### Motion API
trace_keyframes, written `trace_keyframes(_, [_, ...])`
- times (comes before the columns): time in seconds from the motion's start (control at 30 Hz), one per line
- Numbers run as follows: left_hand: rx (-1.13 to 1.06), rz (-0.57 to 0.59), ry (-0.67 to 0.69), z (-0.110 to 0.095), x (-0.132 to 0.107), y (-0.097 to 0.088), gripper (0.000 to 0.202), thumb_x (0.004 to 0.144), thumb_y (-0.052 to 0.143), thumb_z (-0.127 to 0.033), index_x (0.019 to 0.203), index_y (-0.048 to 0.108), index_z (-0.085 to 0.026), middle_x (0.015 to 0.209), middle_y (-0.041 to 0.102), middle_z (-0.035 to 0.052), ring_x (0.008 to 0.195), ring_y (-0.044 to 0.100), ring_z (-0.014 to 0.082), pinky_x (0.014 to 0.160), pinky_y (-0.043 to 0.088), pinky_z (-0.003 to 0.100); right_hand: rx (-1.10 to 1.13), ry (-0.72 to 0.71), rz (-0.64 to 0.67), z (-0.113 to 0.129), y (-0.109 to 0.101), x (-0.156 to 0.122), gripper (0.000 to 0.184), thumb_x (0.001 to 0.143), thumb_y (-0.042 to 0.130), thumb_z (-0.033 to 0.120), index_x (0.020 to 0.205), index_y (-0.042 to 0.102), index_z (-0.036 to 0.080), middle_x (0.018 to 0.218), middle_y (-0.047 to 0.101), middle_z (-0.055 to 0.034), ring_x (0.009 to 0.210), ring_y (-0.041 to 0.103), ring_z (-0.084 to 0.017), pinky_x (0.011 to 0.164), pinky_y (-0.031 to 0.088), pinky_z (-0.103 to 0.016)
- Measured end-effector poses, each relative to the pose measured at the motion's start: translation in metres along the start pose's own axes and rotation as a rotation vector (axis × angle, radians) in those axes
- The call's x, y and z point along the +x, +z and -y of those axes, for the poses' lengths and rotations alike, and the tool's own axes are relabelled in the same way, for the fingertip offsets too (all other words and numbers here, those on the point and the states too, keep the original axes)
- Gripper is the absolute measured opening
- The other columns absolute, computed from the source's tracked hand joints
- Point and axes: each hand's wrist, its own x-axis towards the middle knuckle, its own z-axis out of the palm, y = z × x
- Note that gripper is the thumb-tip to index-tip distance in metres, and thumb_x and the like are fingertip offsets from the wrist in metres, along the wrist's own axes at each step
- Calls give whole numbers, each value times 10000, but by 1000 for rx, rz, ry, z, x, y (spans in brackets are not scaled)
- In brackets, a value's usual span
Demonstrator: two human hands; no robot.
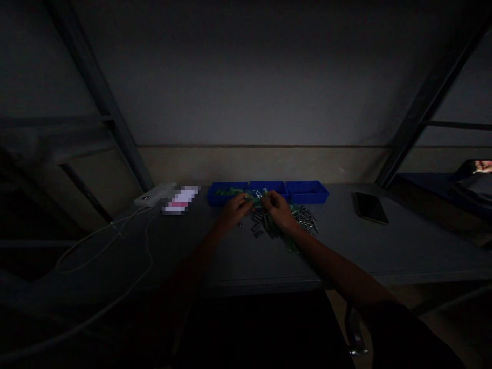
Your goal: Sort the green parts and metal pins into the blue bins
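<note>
The scene is very dark. My left hand (235, 209) and my right hand (280, 210) meet over the grey table (415, 241), just in front of a row of blue trays (307, 192). Both hands have curled fingers pinching a small greenish part (257, 197) between them. A pile of small dark metal pieces (305, 217) lies under and to the right of my right hand. More small pieces (257, 229) lie below my hands. The leftmost blue tray (225, 193) holds green parts.
A dark phone (370, 207) lies flat on the table to the right. At the left a white charger block (150, 196) with a white cable (115, 230) and a small pale card (180, 200). Dark metal shelf struts rise on both sides.
</note>
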Motion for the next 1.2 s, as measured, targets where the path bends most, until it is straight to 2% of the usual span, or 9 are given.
trace_keyframes(0.13, [39, -49, -32, -2, 0, 0, 336, 785, 464, -491, 744, 543, -168, 584, 577, -11, 504, 509, 104, 493, 382, 217, -12, -11, -8, 2, 1, 0, 236, 741, 530, 408, 840, 501, 196, 597, 410, 56, 545, 400, -103, 513, 334, -221])
trace_keyframes(0.27, [-53, -12, -141, -2, 1, -1, 423, 788, 414, -554, 848, 563, -163, 621, 601, -3, 492, 507, 105, 487, 384, 223, -1, -8, -41, 4, 2, -2, 235, 728, 540, 377, 869, 509, 191, 597, 407, 56, 539, 398, -103, 501, 321, -218])
trace_keyframes(0.6, [-30, 55, -90, -5, 1, -1, 377, 718, 536, -514, 781, 635, -156, 635, 593, 9, 570, 529, 121, 482, 380, 214, -28, -39, -128, 3, -2, 1, 154, 681, 533, 331, 646, 501, 184, 650, 475, 26, 655, 452, -123, 642, 364, -245])
trace_keyframes(0.7, [-16, 13, -69, -5, 1, -1, 365, 722, 535, -513, 725, 614, -157, 641, 586, 6, 588, 534, 122, 487, 386, 210, -104, -12, -171, 5, -3, 3, 151, 664, 540, 335, 657, 536, 184, 639, 475, 25, 644, 443, -126, 621, 353, -244])
trace_keyframes(0.83, [10, -84, -60, -1, 3, 0, 386, 739, 499, -542, 699, 571, -165, 582, 535, -11, 543, 514, 118, 486, 386, 217, -73, 101, -124, 12, -4, 2, 214, 669, 557, 396, 675, 554, 182, 506, 413, 55, 502, 389, -105, 492, 297, -229])
trace_keyframes(0.93, [-8, -114, -106, 4, 5, 0, 419, 737, 490, -569, 761, 579, -160, 576, 535, -11, 531, 517, 122, 483, 394, 222, -6, 160, -100, 15, -2, 1, 264, 670, 564, 447, 705, 533, 187, 455, 429, 62, 433, 396, -103, 436, 284, -223])
trace_keyframes(1.03, [-55, -117, -170, 7, 6, 1, 420, 732, 510, -566, 792, 584, -157, 560, 525, -15, 533, 525, 122, 476, 397, 216, 26, 203, -80, 14, 0, -1, 265, 701, 534, 451, 740, 511, 190, 482, 522, 32, 432, 467, -123, 430, 322, -226])
trace_keyframes(1.1, [-138, -155, -228, 6, 7, 2, 414, 758, 487, -557, 817, 578, -157, 619, 565, 1, 543, 535, 115, 476, 402, 211, -16, 163, -93, 13, 0, -2, 229, 718, 522, 418, 729, 500, 190, 526, 557, 12, 474, 509, -132, 457, 353, -230])
trace_keyframes(1.2, [-350, -186, -359, 3, 7, 4, 439, 817, 390, -555, 875, 567, -157, 760, 620, 49, 540, 544, 104, 473, 412, 215, -176, 28, -122, 15, -1, -5, 159, 722, 522, 345, 696, 498, 190, 577, 556, 10, 530, 520, -124, 503, 368, -226])
